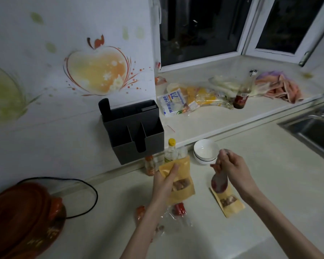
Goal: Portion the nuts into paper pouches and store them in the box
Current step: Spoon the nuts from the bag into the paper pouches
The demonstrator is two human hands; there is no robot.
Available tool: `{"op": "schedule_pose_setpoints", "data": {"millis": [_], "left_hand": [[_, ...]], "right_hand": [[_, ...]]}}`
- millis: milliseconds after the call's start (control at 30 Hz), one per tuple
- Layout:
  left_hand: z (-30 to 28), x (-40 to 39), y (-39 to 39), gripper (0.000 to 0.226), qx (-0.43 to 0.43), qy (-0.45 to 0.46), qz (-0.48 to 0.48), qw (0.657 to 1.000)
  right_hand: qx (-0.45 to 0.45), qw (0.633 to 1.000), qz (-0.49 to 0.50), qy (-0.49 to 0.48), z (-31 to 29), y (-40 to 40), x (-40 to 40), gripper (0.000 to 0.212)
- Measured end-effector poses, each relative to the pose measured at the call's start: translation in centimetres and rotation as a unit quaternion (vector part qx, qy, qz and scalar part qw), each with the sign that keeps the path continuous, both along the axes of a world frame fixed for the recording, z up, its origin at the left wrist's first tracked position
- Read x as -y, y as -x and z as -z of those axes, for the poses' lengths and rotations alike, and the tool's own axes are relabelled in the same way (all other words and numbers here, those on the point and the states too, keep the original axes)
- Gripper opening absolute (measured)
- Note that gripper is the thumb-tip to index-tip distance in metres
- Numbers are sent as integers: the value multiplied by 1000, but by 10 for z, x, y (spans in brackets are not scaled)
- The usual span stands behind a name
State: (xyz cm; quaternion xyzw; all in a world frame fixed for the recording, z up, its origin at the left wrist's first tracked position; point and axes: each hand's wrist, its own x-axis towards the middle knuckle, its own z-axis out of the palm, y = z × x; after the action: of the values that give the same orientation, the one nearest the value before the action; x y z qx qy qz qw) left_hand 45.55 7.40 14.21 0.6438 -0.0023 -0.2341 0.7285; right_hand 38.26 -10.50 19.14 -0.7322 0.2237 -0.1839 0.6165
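My left hand (166, 179) grips a yellow paper pouch (180, 181) upright above the counter; nuts show through its clear window. My right hand (230, 168) holds a reddish spoon (219, 182) by the handle, bowl pointing down, just above a second yellow pouch (229, 203) that lies flat on the counter with nuts in its window. A clear plastic bag (173, 218) with red printing lies on the counter under my left forearm. A dark grey compartmented box (135, 131) hangs on the wall behind the pouches.
Stacked white bowls (206, 151) stand behind my right hand. A yellow-capped bottle (170, 151) and a small red jar (150, 165) sit by the wall. A red cooker lid (24, 214) is at the left, a sink (312, 129) at the right, food packets (178, 101) on the sill.
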Motion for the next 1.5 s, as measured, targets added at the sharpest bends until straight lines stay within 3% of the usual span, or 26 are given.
{"op": "schedule_pose_setpoints", "data": {"millis": [133,267,367,467,533,667,833,1000,1200,1500], "left_hand": [[5,4,6,25,9,-13,32,999],[10,8,11,28,10,-48,12,999],[14,13,12,34,-6,-64,-4,998],[14,17,11,34,-11,-63,-4,998],[13,21,9,33,-14,-28,6,999],[9,37,6,7,3,-10,-32,999],[-3,64,4,15,92,-86,-71,990],[-27,81,3,26,222,-158,-87,958],[-45,106,10,26,270,-130,-109,948],[-45,116,14,30,278,-163,-122,939]], "right_hand": [[-87,996,-12,15,23,4,-4,28],[-186,974,-110,62,42,4,-11,8],[-203,965,-152,63,49,3,-11,23],[-174,972,-154,41,47,0,-2,36],[-155,980,-120,34,42,-4,9,30],[-95,995,-34,15,28,-11,36,20],[-57,998,-18,14,21,-14,52,17],[6,997,-47,57,8,-10,61,19],[44,999,16,22,-9,-18,84,30],[44,999,-5,-2,-6,-16,93,18]]}}
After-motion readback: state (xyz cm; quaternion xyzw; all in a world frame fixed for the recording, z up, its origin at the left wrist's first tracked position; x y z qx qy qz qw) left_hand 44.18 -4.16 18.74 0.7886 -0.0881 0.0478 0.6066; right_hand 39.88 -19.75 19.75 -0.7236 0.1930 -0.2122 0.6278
